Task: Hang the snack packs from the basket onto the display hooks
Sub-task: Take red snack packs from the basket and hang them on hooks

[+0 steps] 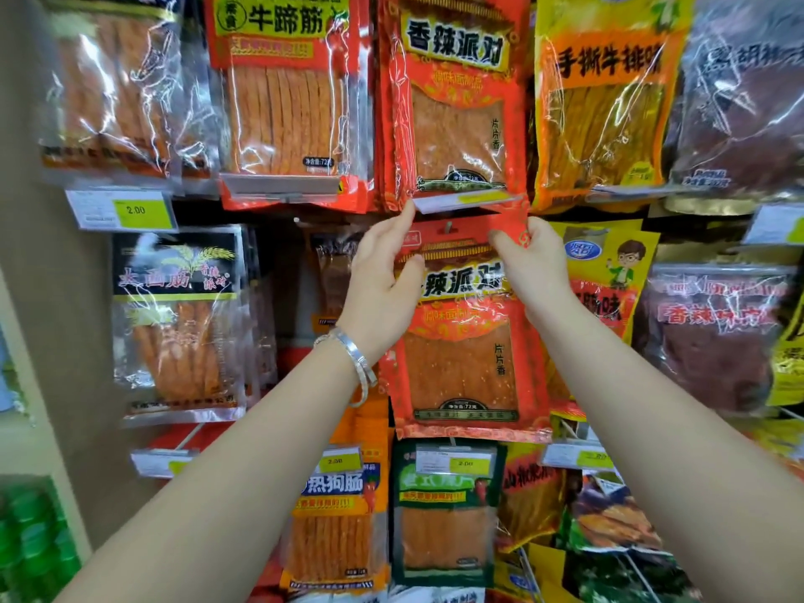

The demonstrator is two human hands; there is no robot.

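**A:** Start nearest. Why are both arms up like that?

**B:** To keep the snack pack (461,367) square. The left hand (383,289), with a silver bracelet (359,363) on its wrist, pinches the upper left edge, thumb in front and forefinger stretched up along the corner. The right hand (535,272) grasps the upper right corner, which folds forward over its fingers. I'd say a grip on each side keeps the floppy top from sagging.

**A:** So where is the pack exactly?

**B:** It's raised flat against the display in the middle row, with its top just under the price tag (467,201) of the row above. The small slot (448,228) in its header sits between the two hands. It looks lined up for a hook, but I can't make out the hook itself.

**A:** What's it made of?

**B:** Thin glossy film that's crinkly and catches the light. It has a red printed border and a clear window showing a flat orange sheet speckled with seeds.

**A:** And behind it?

**B:** A matching pack (457,115) hangs directly above, which is likely why this spot was chosen. Other shiny bags crowd both sides, in clear, yellow and dark wrappers.
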